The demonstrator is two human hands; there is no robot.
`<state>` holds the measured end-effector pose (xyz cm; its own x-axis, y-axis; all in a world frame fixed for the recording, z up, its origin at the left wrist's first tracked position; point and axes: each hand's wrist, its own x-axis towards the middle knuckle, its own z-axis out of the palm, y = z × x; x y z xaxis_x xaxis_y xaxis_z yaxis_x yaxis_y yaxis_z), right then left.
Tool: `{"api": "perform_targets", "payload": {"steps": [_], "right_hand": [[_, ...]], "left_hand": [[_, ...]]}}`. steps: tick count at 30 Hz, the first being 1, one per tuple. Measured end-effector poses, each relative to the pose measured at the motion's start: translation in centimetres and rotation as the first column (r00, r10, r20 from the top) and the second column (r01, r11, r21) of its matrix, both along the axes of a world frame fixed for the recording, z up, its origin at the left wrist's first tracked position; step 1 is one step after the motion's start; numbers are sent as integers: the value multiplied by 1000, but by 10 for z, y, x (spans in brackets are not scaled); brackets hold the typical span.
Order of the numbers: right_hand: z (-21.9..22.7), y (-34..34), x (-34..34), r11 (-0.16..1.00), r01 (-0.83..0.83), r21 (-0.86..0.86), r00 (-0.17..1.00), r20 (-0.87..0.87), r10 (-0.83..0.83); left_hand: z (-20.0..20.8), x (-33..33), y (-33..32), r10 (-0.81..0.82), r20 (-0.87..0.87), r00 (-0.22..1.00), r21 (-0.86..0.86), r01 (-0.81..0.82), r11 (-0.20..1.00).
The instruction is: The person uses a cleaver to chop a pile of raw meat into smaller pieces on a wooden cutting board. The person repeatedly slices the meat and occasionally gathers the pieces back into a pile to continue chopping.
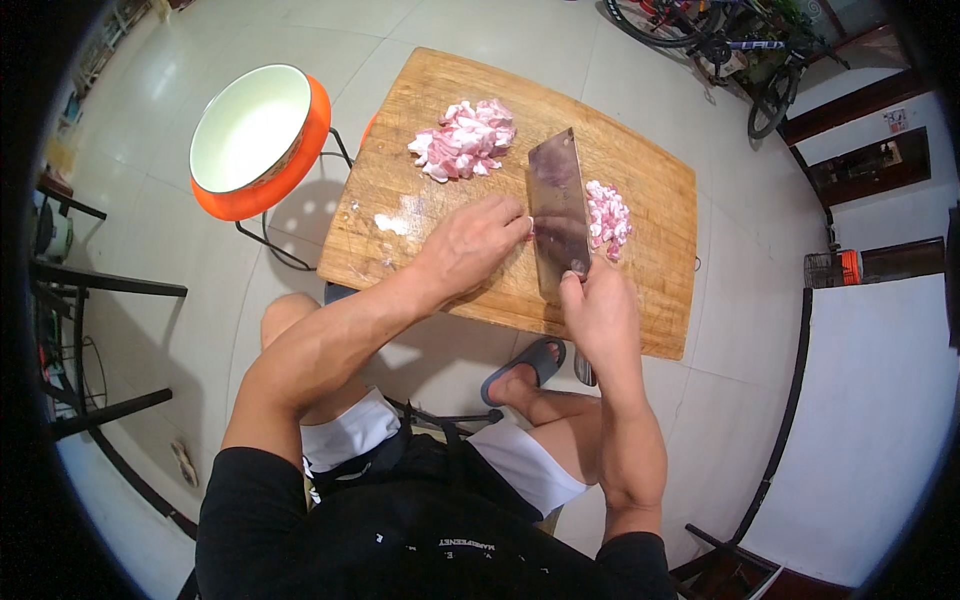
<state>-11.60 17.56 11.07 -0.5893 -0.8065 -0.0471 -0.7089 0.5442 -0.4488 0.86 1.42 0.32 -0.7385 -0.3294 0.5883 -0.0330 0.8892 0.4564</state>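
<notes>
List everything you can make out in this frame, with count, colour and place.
cutting board: one, brown, centre
cleaver: one, dark grey blade, over the board
larger meat pile: one, pink and white, board's far left
chopped meat pile: one, pink and white, right of blade
bowl: one, pale inside, upper left
stool: one, orange, under bowl
bicycle: at least one, dark and blue, upper right
furniture legs: several, black, left edge
white panel: one, dark-edged, right
floor: one, pale tile, all around
slipper: one visible, grey, below board
shirt: one, black, bottom
shorts: one pair, white and black, bottom
left hand: one, bare, left of blade
right hand: one, bare, gripping cleaver
</notes>
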Motion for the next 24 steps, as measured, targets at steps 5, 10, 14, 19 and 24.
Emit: {"api": "perform_targets", "payload": {"steps": [5,10,14,19,24], "right_hand": [[0,4,7,999,-35,-13,999,-25,35],[-2,0,13,993,-16,121,999,-35,20],[-10,-15,-5,983,-159,95,985,-48,164],[-3,-38,-22,967,-136,214,984,140,107],[-3,13,6,979,-88,182,996,23,85]], "left_hand": [[-5,-1,0,-4,47,999,-3,4,1000],[-4,-1,3,3,75,997,85,-9,996],[-1,-6,1,-14,61,998,116,7,993],[3,-3,-6,-33,49,998,139,26,990],[-6,-5,-5,32,49,998,128,-38,991]]}}
